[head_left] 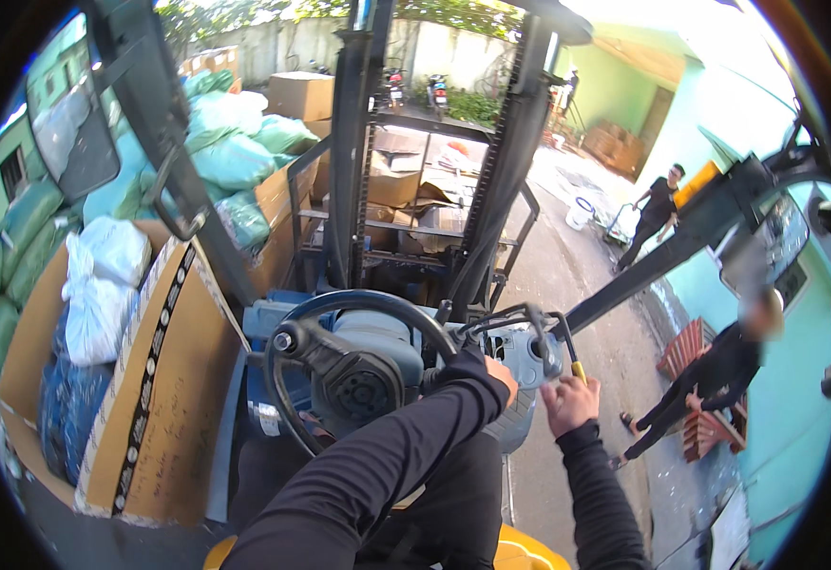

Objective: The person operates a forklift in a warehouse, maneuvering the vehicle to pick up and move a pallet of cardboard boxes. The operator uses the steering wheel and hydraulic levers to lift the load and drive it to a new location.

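Note:
I sit at a forklift's black steering wheel (339,296), which has a spinner knob (284,340) on its left side. Across the wheel's right side reaches my left forearm. My left hand (501,382) is closed beyond the rim, over the grey dash (522,353); what its fingers hold, if anything, is hidden. To the right of the dash, my right hand (570,403) is closed at a bent black control lever (567,337) with a yellow end, its fingers against that end. Ahead stands the dark lifting mast (349,152).
A large open cardboard box (163,399) with wrapped bundles stands close on the left, beside piled green sacks (230,161). Cartons (391,185) lie beyond the mast. On the right, a person (719,370) stands near reddish slatted stacks (710,432); another person (658,209) handles a cart.

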